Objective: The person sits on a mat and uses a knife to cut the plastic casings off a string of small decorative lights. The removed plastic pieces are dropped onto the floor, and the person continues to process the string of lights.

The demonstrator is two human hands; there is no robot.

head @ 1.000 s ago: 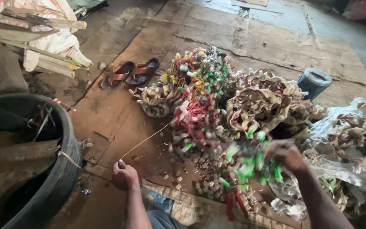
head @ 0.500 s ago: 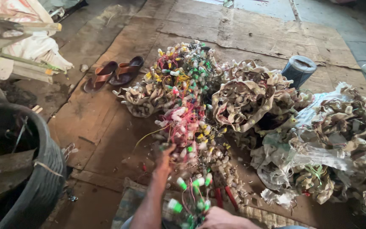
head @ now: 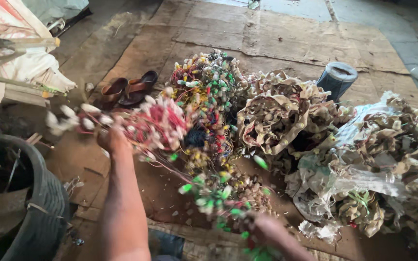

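My left hand (head: 111, 138) is raised at the left and grips a strand of red wire with white bulbs (head: 153, 123), blurred by motion. At the bottom centre my right hand (head: 267, 228) holds a bunch of green-bulbed wire (head: 214, 195). Both strands run into the heap of tangled coloured light strings (head: 208, 89) lying on the brown mat (head: 286, 36) in front of me.
Beige tangled strands and crumpled paper (head: 378, 159) pile up at the right. A dark cylindrical can (head: 337, 79) stands behind them. A pair of brown sandals (head: 127, 88) lies at the left, a black tyre-like tub (head: 35, 203) at the lower left, sacks and wood (head: 15, 53) at the upper left.
My left hand has swung up and to the left, pulling the red-and-white strand out of the heap. My right hand stays low with the green strand. The view has shifted slightly.
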